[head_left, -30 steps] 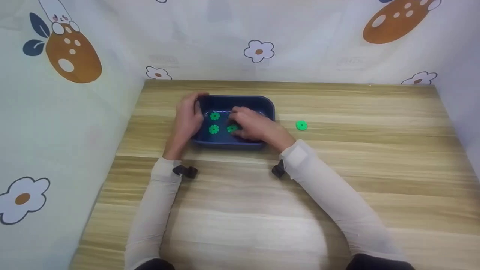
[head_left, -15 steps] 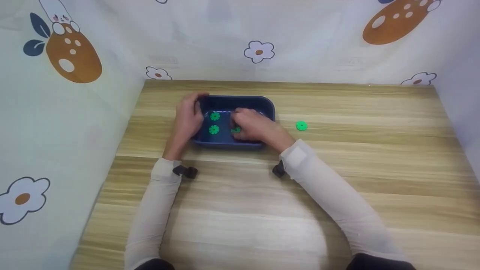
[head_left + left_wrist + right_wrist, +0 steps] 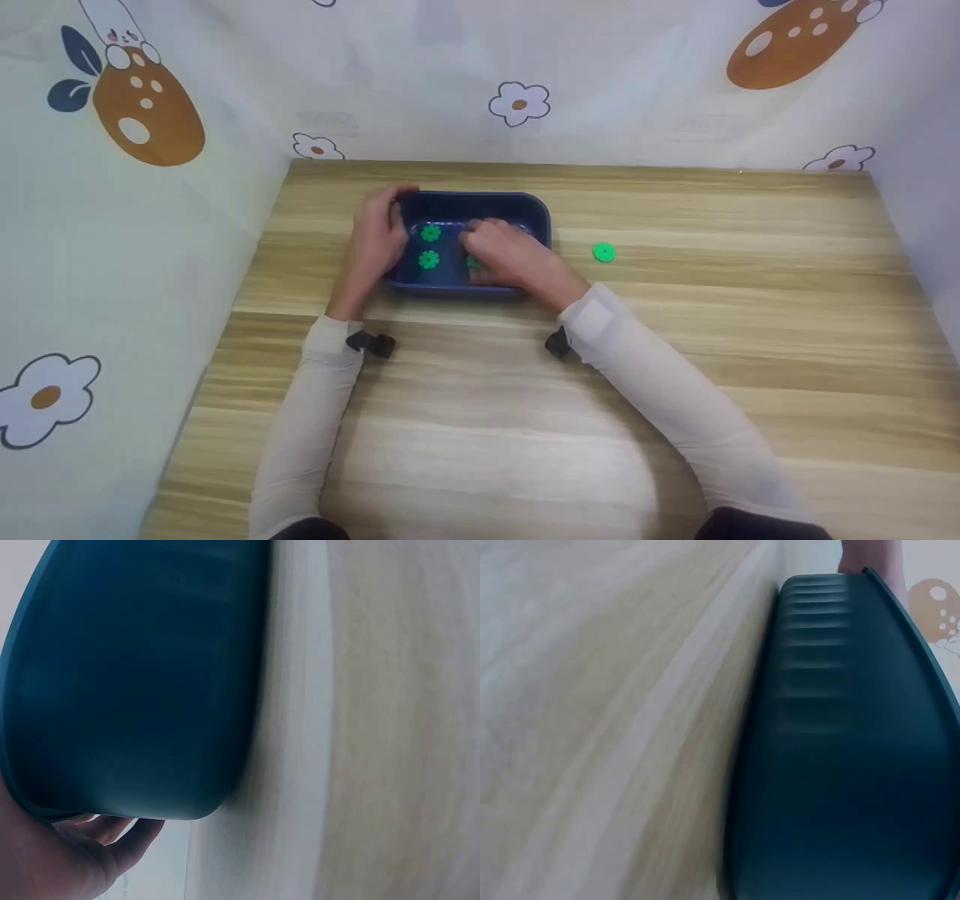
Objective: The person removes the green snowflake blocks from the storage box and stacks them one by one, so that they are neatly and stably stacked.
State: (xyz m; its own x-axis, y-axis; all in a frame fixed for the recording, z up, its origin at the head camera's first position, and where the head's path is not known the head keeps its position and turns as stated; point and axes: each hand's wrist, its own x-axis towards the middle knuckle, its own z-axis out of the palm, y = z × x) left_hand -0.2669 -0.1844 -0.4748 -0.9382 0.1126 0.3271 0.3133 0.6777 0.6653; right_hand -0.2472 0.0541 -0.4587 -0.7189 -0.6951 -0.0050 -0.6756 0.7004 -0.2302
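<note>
From the head view we see the left hand (image 3: 377, 232) gripping the left end of the blue tray (image 3: 457, 291), the right hand (image 3: 514, 255) inside it pinching a partly hidden green disc (image 3: 472, 262); from the left wrist, fingers (image 3: 136, 844) behind the tray's end; from the right wrist, its ridged side (image 3: 815, 652).

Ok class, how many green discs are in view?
4: a far disc and a near disc at left in the bin, a third disc partly hidden by the right hand, a fourth disc on the table, right of the bin. The hand may hide more.
</note>
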